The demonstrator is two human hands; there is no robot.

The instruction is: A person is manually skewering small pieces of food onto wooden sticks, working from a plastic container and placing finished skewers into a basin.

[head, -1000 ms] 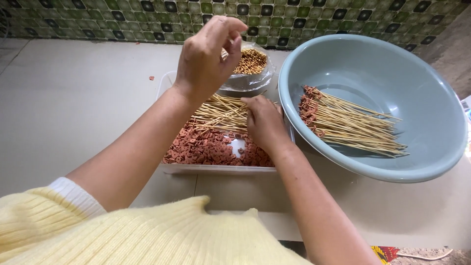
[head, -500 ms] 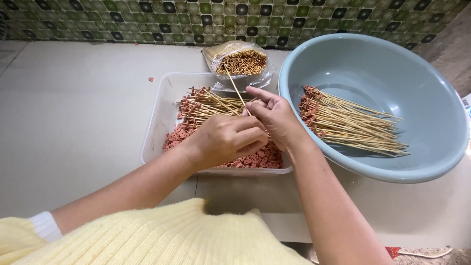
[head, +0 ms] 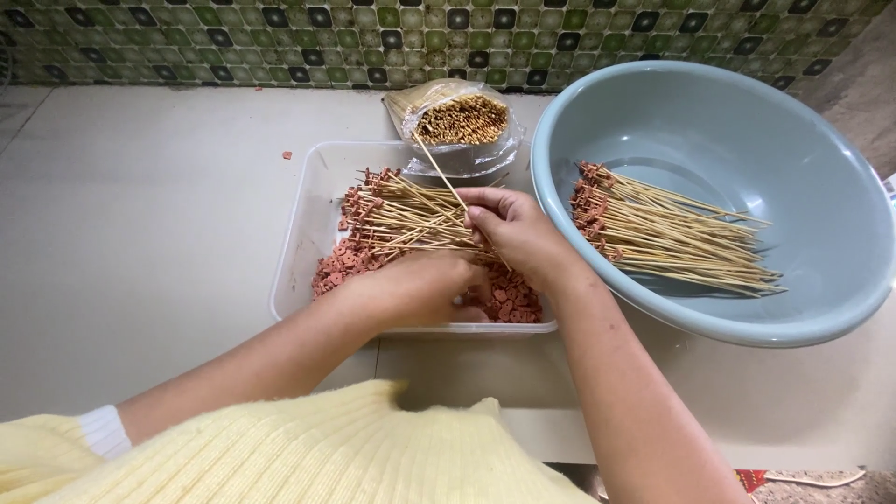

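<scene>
Right hand: pinched on one bamboo skewer, tip angled up and away from fingers.
Left hand: curled down into reddish meat pieces; grasp hidden, cannot tell.
Tray: clear plastic, under both hands.
Skewer handling: light, thin, stiff yet snappable, sharp-tipped; best gripped mid-shaft.
Basin: right of right hand, holding loaded skewers.

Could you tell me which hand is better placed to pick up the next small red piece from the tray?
The left hand: it rests low on the red pieces in the clear tray, while the right hand pinches a bare skewer.
</scene>
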